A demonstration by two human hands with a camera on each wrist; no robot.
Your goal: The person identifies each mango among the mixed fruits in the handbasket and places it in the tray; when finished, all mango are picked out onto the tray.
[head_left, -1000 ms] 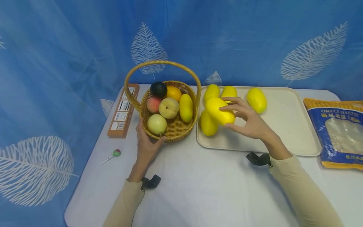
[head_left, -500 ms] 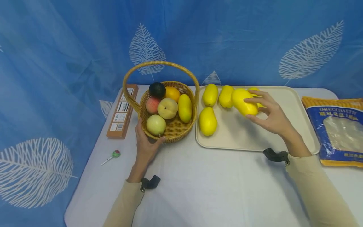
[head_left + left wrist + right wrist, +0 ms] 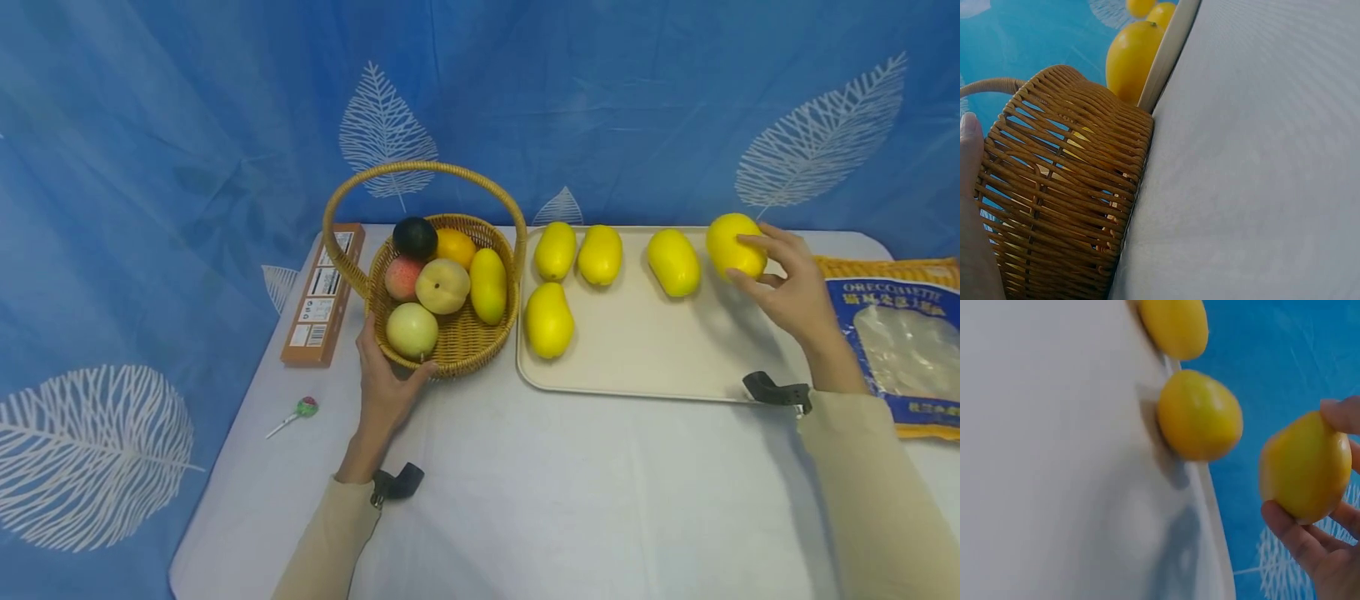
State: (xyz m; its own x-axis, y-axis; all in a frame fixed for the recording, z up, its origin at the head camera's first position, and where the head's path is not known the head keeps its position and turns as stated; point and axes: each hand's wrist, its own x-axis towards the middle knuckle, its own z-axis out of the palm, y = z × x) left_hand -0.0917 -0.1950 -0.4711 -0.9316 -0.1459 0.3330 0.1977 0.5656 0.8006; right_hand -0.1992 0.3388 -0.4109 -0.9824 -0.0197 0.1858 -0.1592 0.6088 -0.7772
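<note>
My right hand (image 3: pixel 787 287) holds a yellow mango (image 3: pixel 737 247) between thumb and fingers, raised over the far right part of the cream tray (image 3: pixel 637 367). In the right wrist view the held mango (image 3: pixel 1307 469) hangs apart from a mango (image 3: pixel 1200 415) on the tray. Several other mangoes lie on the tray, one (image 3: pixel 673 262) just left of the held one. My left hand (image 3: pixel 386 387) grips the near left side of a wicker basket (image 3: pixel 472 358), thumb and fingers spread round its wall. In it lie a pale green fruit (image 3: pixel 412 331), a peach (image 3: pixel 443 286) and a yellow mango (image 3: pixel 489 286).
A dark green fruit (image 3: pixel 415 238) and an orange one (image 3: pixel 455 247) sit at the basket's back, under its tall handle (image 3: pixel 427 166). Left of it lie a brown box (image 3: pixel 322 296) and a lollipop (image 3: pixel 305 407). A pasta bag (image 3: pixel 915 333) lies right of the tray.
My right hand has carried the mango rightward, from over the tray's left end to its far right, uncovering the mangoes beneath. The left hand has stayed on the basket.
</note>
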